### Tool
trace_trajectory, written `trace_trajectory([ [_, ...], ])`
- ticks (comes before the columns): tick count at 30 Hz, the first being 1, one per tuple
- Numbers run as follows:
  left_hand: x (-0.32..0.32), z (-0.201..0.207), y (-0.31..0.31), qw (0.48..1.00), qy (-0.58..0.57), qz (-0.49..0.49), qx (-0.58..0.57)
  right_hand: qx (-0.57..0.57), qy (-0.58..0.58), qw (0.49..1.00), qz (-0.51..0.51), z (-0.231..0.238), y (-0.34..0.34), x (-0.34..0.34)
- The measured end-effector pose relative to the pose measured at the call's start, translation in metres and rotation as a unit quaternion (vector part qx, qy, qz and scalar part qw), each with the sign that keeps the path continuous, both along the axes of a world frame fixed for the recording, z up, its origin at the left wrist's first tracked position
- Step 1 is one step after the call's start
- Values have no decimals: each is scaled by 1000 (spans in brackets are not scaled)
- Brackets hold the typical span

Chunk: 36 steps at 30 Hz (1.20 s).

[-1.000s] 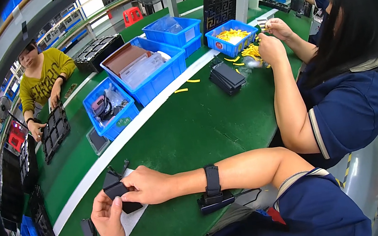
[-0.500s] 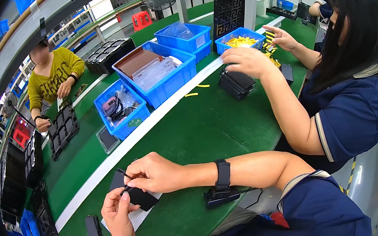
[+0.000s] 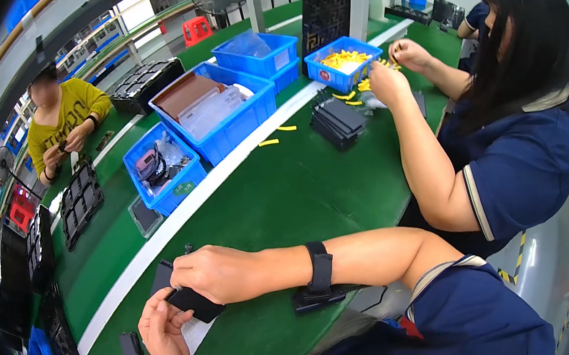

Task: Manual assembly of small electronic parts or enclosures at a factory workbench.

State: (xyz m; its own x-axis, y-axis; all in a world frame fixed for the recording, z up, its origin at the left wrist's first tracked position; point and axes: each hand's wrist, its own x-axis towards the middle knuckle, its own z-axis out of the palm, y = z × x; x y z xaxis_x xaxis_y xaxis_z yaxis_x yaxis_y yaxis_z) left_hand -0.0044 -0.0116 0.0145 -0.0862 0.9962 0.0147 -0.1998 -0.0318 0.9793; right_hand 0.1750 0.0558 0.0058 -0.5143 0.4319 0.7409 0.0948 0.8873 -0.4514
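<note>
My right hand (image 3: 205, 274) is closed in a pinch over a small, thin black piece (image 3: 188, 249), whose tip sticks out past the knuckles. Fingers curled, my left hand (image 3: 162, 331) meets it at the fingertips and pinches the lower end of the same piece. The exact kind of the piece is hidden by my fingers. Directly under both hands lie flat black rectangular pieces (image 3: 205, 307), partly over a white sheet (image 3: 196, 333). A separate dark flat block (image 3: 134, 354) lies to the left of my left hand on the green table (image 3: 260, 209).
Blue bins (image 3: 221, 130) with mixed parts stand beyond a white strip. At right, a co-worker (image 3: 524, 139) handles yellow pieces beside a blue bin (image 3: 350, 83) and a stack of black plates (image 3: 338, 124). Another person (image 3: 67, 112) sits across the table, near black trays (image 3: 81, 203).
The view has shifted slightly. My right hand has turned, its back now covering more of the black piece. The co-worker's hands have drawn closer together; the person across has brought both hands together.
</note>
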Motion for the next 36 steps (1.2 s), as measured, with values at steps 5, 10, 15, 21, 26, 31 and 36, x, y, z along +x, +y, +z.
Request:
trace_trajectory([
  [5,2,-4,2,999,29,42,-12,-35,18,999,10,-1,4,3],
  [10,4,-4,0,999,35,33,-2,-253,4,967,-14,15,2,9],
  [15,7,4,-6,993,105,45,17,-156,-20,987,-25,21,-1,9],
  [21,11,2,-2,993,112,27,29,-91,-54,994,-37,18,2,13],
  [26,9,5,-8,992,118,41,23,-59,-79,995,0,22,2,11],
  [31,18,9,-6,995,95,-20,5,-4,-73,996,-47,29,-10,10],
  [36,7,3,-2,995,50,-83,-22,-100,-28,995,-15,25,-10,-2],
])
